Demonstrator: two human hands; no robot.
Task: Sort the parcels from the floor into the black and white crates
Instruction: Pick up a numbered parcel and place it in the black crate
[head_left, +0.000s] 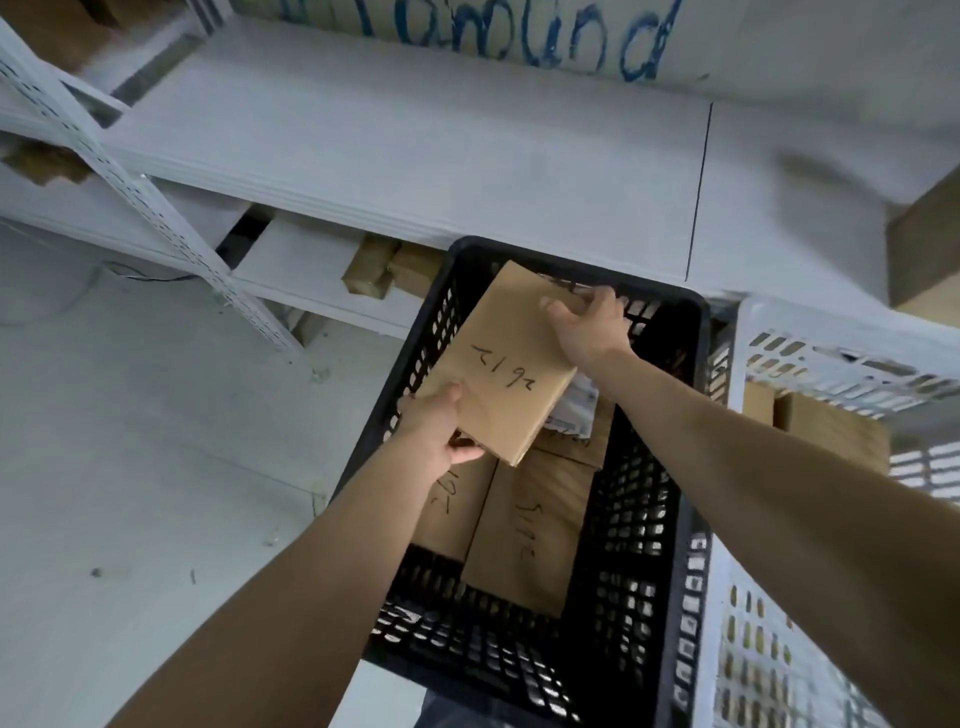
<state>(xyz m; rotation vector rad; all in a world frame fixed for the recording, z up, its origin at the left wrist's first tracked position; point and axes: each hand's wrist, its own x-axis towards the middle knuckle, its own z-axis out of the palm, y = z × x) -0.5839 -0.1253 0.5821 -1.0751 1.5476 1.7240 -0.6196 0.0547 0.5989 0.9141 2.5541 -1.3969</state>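
A flat brown cardboard parcel (501, 364) with handwritten digits hangs tilted over the black crate (644, 545). My left hand (436, 423) grips its near left corner, thumb on top. Its far right edge is held by my right hand (589, 325). Inside the black crate lie several brown parcels, one (530, 535) with writing, and a white packet (576, 408) partly hidden under the held parcel. The white crate (810, 353) stands right beside it and holds brown boxes (831, 431).
White metal shelving (156, 218) runs across the back and left, with brown boxes (374, 273) tucked under the lowest shelf. A white board with blue writing (519, 41) lies on top. Pale floor (130, 441) spreads to the left of the black crate.
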